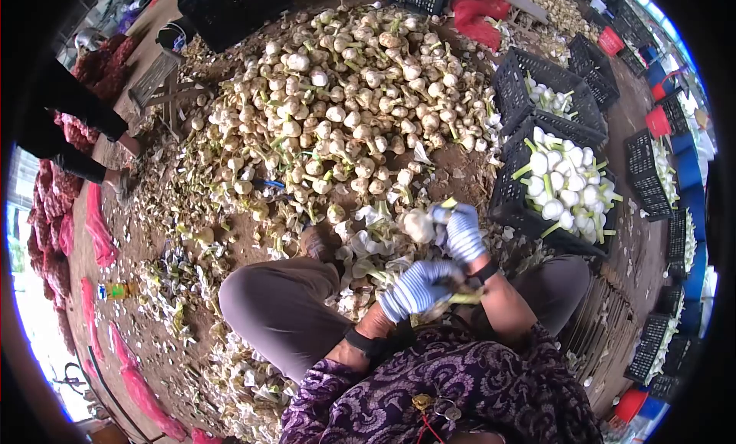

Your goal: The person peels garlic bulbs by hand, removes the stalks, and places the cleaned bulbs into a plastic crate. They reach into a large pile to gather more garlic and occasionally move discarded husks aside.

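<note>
My right hand, in a blue-and-white striped glove, is raised in front of me and closed on a garlic bulb. A short pale stalk end shows by its fingertips. Lower and to the left, my left hand wears a matching glove. Its fingers are curled, and a pale green stalk shows beside them; blur hides exactly what they grip. Beneath my hands, loose peeled skins litter the ground between my knees. Beyond them rises a big heap of untrimmed garlic.
To the right stands a black crate of cleaned white garlic, with another crate behind it. More crates line the far right. A person's legs show at left, near a wooden stool and red mesh sacks.
</note>
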The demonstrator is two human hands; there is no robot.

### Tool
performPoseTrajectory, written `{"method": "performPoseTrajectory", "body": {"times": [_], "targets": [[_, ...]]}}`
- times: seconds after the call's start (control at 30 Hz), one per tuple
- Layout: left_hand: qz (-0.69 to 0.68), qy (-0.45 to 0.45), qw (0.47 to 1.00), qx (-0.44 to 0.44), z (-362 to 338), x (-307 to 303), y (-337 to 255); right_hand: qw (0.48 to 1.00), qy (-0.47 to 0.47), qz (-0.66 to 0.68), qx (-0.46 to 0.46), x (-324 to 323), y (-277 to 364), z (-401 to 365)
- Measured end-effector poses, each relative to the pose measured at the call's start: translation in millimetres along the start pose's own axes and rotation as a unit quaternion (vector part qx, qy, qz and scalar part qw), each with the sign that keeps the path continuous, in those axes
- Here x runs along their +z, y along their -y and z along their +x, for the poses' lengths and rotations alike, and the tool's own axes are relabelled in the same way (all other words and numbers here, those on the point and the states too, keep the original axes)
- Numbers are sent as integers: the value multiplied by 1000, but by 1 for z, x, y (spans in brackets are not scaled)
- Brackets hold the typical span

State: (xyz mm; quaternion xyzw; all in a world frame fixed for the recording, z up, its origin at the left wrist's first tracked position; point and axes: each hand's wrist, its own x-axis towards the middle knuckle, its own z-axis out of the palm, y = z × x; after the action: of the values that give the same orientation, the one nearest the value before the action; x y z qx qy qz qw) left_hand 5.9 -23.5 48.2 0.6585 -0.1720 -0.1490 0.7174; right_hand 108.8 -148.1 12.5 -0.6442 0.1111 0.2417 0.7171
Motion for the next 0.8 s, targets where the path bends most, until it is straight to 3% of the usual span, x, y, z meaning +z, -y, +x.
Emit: {"method": "performPoseTrajectory", "body": {"times": [0.07,0.1,0.13,0.2,0.27,0.3,0.33,0.43,0.53,0.57,0.6,0.67,0.7,0.73,0.77,0.8], "targets": [[313,66,936,-148,-11,-12,43,988,-16,152,1,-5,14,7],[381,33,912,-147,-14,-21,44,989,-12,151,-5,-10,21,7],[333,-13,930,-153,-17,-24,45,989,-11,148,-7,-14,26,5],[69,-130,984,-104,-16,-33,36,991,15,52,-125,-16,32,-3],[-151,-247,929,-231,-7,-38,13,976,52,-7,-212,-11,43,-20],[-314,-276,868,-269,-5,-39,14,976,65,-51,-200,-11,47,-27],[-379,-320,833,-243,2,-36,14,974,78,-96,-187,-11,48,-33],[-398,-322,822,-251,6,-36,5,905,118,-226,-342,-2,46,-40],[-439,-290,827,-196,11,-33,8,894,79,-217,-385,0,45,-40],[-452,-306,824,-151,13,-29,6,968,55,-110,-219,0,46,-46],[-465,-319,819,-105,15,-27,4,968,51,-110,-221,-2,42,-44],[-469,-337,810,-97,17,-24,4,988,18,133,-71,-7,21,-30],[-457,-343,817,-76,15,-22,3,962,52,267,-26,-6,11,-22],[-444,-351,822,-55,12,-21,2,962,51,267,-27,-17,-26,3],[-466,-317,826,1,9,-22,5,989,71,63,-115,-32,-77,38],[-465,-315,827,0,7,-25,-1,966,85,-143,-196,-41,-104,55]]}}
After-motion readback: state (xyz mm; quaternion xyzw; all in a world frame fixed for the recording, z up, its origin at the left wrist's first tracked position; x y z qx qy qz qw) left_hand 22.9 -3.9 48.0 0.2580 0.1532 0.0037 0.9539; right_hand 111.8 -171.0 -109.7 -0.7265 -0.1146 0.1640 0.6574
